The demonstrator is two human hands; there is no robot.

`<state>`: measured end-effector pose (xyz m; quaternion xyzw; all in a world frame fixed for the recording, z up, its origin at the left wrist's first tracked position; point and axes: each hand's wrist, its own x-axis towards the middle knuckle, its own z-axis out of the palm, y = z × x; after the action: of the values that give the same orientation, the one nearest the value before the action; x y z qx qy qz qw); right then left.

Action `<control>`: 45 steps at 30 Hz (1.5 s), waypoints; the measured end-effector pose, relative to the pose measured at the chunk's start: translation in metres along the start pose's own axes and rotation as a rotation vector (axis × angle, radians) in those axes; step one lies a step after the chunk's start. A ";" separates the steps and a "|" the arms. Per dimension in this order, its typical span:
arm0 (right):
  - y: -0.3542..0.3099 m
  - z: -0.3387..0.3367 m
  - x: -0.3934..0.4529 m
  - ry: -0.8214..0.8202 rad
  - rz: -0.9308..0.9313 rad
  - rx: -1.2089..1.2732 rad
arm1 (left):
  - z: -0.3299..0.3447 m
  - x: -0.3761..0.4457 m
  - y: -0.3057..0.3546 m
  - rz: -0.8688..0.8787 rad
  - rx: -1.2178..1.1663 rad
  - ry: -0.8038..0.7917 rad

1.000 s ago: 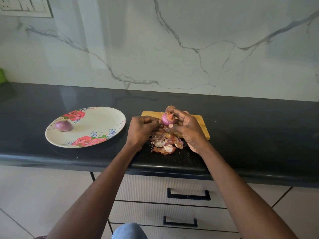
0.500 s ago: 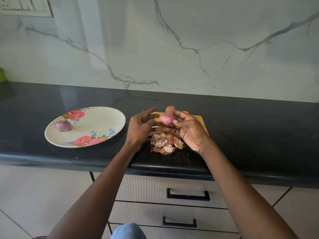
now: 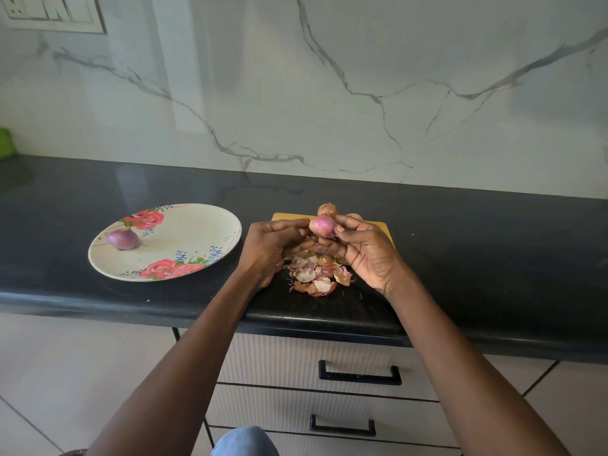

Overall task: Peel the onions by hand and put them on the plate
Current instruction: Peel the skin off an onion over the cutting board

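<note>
Pink-purple glossy onion (image 3: 322, 226) is pinched between right hand (image 3: 365, 255) and left hand (image 3: 273, 250) fingers, above papery dry peels (image 3: 317, 274) heaped on the black polished tabletop (image 3: 477, 258). Round floral plate (image 3: 184, 225) left carries one peeled onion (image 3: 122, 239). Unpeeled onion (image 3: 327, 209) sits behind on wooden board (image 3: 381, 227).

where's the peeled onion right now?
Head view: the peeled onion lies on the left part of the floral plate, on the counter left of both hands, apart from the skin pile.
</note>
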<state>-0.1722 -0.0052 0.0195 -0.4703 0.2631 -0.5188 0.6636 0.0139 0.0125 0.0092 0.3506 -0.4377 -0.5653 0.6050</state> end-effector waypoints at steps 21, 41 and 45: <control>0.000 0.007 -0.006 0.032 0.029 -0.100 | 0.000 0.000 -0.013 0.555 0.730 -0.028; 0.002 0.005 -0.003 0.019 0.051 -0.110 | 0.002 -0.004 -0.011 0.498 0.675 0.035; 0.004 0.002 -0.002 0.027 0.024 -0.146 | 0.003 -0.004 -0.011 0.514 0.696 0.019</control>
<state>-0.1693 -0.0022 0.0170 -0.5075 0.3147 -0.4966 0.6300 0.0074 0.0156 -0.0008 0.4186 -0.6697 -0.2118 0.5757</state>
